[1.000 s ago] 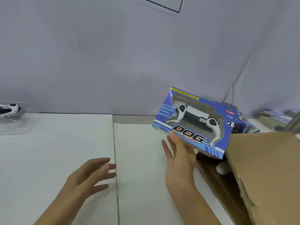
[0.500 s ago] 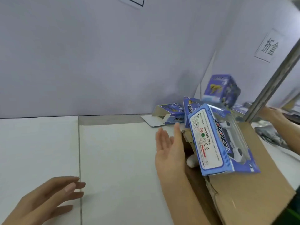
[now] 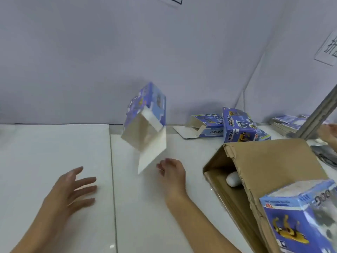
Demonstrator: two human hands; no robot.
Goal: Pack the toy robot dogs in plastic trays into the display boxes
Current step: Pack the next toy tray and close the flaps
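Note:
An empty blue display box [image 3: 144,114] hangs tilted in the air above the middle of the white table [image 3: 54,143], its white end flaps open and pointing down. My right hand [image 3: 172,172] is just below and right of the lowest flap with fingers loosely curled, and I cannot see it touching the box. My left hand [image 3: 73,187] hovers over the table with fingers spread, holding nothing. A packed display box [image 3: 300,216] with a toy dog inside lies on the brown carton [image 3: 269,161] at the bottom right.
An open-ended empty box [image 3: 206,125] and an upright box [image 3: 238,125] stand by the back wall. Flat folded boxes [image 3: 286,123] are stacked at the far right beside a metal post [image 3: 319,114]. Another person's hand [image 3: 328,132] shows there. A white object [image 3: 233,178] lies inside the carton.
The packed box has left my right hand and now lies on the carton. An empty box has come through the air from the back right to the middle. My right hand dropped toward it.

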